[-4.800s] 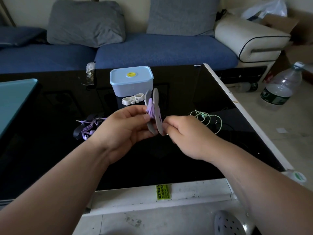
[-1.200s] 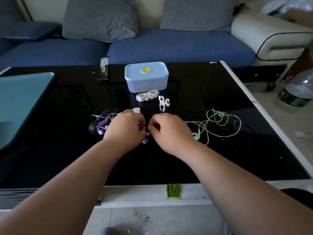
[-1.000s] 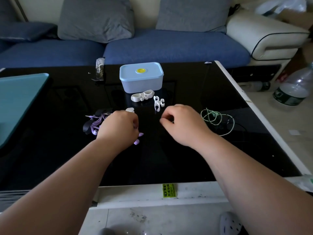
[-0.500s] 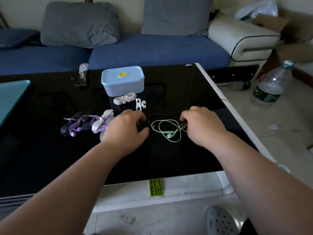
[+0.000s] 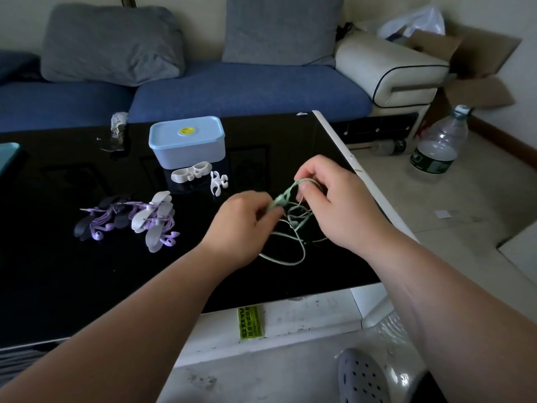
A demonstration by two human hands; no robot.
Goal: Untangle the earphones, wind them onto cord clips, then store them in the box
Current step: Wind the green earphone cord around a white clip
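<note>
- Half a second ago both hands lay flat on the black glass worktop [image 5: 87, 286]. Now the left hand [image 5: 241, 225] pinches the tangled pale green wired earphones [image 5: 281, 199], and the right hand [image 5: 334, 205] curls its fingers round a raised loop. The lower loops trail on the glass.
- The tangle sits near the worktop's white right edge [image 5: 334, 141], with bare glass in front of it.
- The lidded light blue plastic box [image 5: 187, 144] and the white cord clips [image 5: 191, 175] lie behind. The purple earphones wound on clips [image 5: 136, 221] lie well to the left.

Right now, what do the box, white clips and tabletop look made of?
Box: pale blue plastic, matte; moulded lid rim. White clips: matte plastic or silicone, cannot tell which. Tabletop: black glass or gloss lacquer; it mirrors the box.
</note>
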